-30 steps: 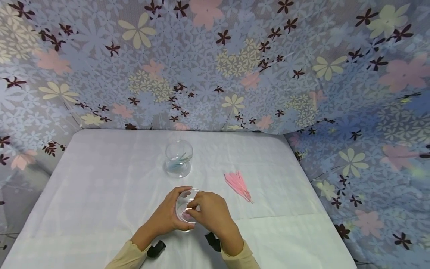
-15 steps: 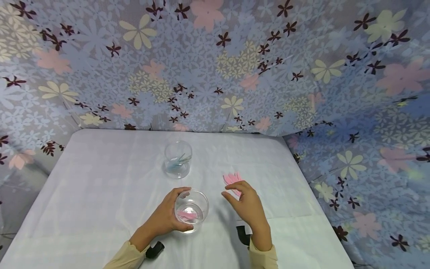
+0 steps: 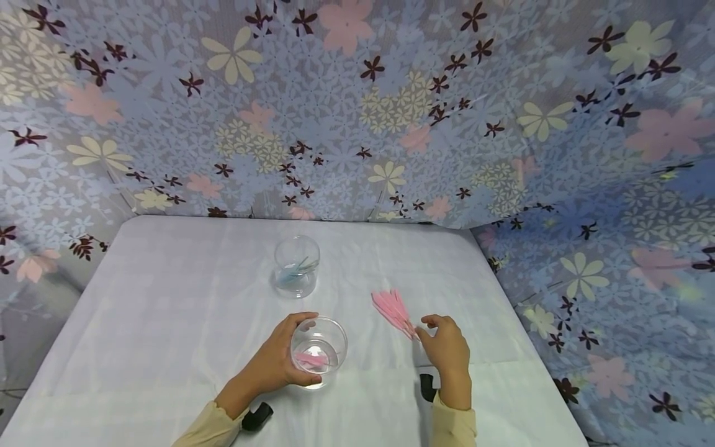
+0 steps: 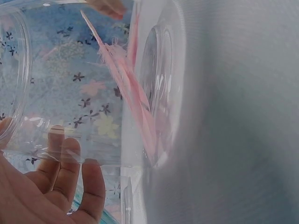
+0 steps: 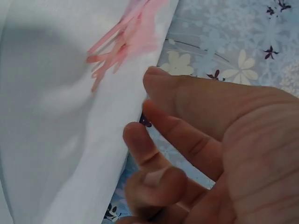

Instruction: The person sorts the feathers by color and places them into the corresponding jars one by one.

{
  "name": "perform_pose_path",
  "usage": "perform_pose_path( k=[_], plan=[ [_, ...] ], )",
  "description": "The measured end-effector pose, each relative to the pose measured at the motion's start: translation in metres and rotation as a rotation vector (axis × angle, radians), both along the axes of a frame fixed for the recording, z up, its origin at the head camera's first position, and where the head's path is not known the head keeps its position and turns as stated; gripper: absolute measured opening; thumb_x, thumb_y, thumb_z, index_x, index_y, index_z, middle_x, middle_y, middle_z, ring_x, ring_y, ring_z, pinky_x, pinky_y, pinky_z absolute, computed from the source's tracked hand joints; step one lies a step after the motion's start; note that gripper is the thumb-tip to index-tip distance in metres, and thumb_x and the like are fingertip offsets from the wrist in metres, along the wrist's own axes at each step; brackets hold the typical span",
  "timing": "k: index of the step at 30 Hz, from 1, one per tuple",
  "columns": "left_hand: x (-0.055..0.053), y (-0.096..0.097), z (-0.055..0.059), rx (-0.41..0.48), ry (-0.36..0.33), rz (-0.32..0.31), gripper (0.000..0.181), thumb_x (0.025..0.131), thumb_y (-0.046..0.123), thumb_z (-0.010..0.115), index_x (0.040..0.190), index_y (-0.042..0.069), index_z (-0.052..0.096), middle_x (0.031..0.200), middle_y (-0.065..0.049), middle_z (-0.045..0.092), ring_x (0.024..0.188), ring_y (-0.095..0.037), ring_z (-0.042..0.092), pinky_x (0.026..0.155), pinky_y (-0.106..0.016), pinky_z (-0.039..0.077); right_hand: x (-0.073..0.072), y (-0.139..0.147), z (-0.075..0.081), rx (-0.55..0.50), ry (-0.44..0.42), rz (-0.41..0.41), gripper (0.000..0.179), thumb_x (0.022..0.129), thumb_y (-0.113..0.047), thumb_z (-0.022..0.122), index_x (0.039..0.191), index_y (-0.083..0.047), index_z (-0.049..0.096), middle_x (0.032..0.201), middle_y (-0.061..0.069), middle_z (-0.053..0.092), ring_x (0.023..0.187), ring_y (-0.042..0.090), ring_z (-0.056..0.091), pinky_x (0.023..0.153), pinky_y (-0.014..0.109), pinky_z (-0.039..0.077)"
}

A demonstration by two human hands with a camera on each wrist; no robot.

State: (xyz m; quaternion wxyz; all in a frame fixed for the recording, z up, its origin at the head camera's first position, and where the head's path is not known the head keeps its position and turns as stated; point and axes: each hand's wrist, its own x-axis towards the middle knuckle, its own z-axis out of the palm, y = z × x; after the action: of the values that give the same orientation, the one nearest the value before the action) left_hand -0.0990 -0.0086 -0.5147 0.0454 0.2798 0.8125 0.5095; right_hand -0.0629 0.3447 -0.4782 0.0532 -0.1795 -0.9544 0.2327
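My left hand (image 3: 279,355) grips a clear round jar (image 3: 339,335) around its side, with the thumb at the near side. Inside the jar lie pink feathers (image 4: 133,100), leaning from the bottom up against the wall in the left wrist view. To the right, a fanned bunch of pink feathers (image 3: 391,308) rests on the white cloth. Beside the quill ends of that bunch is my right hand (image 3: 451,347), thumb and fingers loosely bent and apart. Nothing shows between its fingertips (image 5: 138,135) in the right wrist view.
Behind the held jar stands a second clear jar (image 3: 296,246) with blue-green feathers (image 3: 292,273) in it. The white-covered table (image 3: 190,279) ends at a flowered cloth (image 3: 335,124) hanging along the back and right.
My right hand has come out of the jar and moved right, past the pink bunch to its quill ends. The left hand has kept its hold on the jar.
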Motion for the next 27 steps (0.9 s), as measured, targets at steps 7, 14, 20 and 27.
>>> perform_pose_path(
  k=[7, 14, 20, 27],
  plan=[
    [0.0, 0.0, -0.001, -0.005, -0.028, -0.007, 0.109, 0.054, 0.035, 0.099, 0.143, 0.043, 0.036, 0.138, 0.011, 0.047, 0.125, -0.016, 0.049, 0.102, -0.05, 0.044, -0.003, 0.004, -0.007, -0.012, -0.057, -0.025, 0.026, 0.091, -0.026, 0.073, 0.109, -0.008, 0.077, 0.109, 0.012, 0.07, 0.08, 0.025, 0.064, 0.06, 0.039, 0.049],
    [0.001, 0.001, -0.001, -0.007, -0.05, -0.005, 0.109, 0.054, 0.033, 0.099, 0.143, 0.043, 0.037, 0.139, 0.011, 0.048, 0.125, -0.014, 0.048, 0.103, -0.049, 0.043, -0.007, 0.006, -0.014, -0.016, -0.098, -0.048, 0.015, 0.089, -0.027, 0.074, 0.094, -0.014, 0.079, 0.094, 0.006, 0.074, 0.074, 0.021, 0.065, 0.062, 0.042, 0.051],
    [0.001, 0.001, -0.001, -0.011, -0.055, 0.001, 0.109, 0.054, 0.033, 0.099, 0.142, 0.044, 0.036, 0.139, 0.012, 0.047, 0.126, -0.013, 0.047, 0.104, -0.05, 0.043, -0.008, 0.005, -0.017, -0.027, -0.115, -0.038, 0.014, 0.09, -0.029, 0.074, 0.092, -0.017, 0.08, 0.089, 0.003, 0.074, 0.069, 0.018, 0.064, 0.059, 0.039, 0.049],
    [0.0, 0.0, -0.001, -0.003, -0.044, -0.002, 0.109, 0.054, 0.033, 0.099, 0.143, 0.043, 0.037, 0.14, 0.01, 0.047, 0.126, -0.014, 0.048, 0.105, -0.051, 0.042, -0.01, 0.002, -0.018, -0.02, -0.1, -0.029, 0.022, 0.089, -0.035, 0.075, 0.092, -0.014, 0.08, 0.085, 0.001, 0.074, 0.064, 0.016, 0.062, 0.055, 0.036, 0.047]
  ],
)
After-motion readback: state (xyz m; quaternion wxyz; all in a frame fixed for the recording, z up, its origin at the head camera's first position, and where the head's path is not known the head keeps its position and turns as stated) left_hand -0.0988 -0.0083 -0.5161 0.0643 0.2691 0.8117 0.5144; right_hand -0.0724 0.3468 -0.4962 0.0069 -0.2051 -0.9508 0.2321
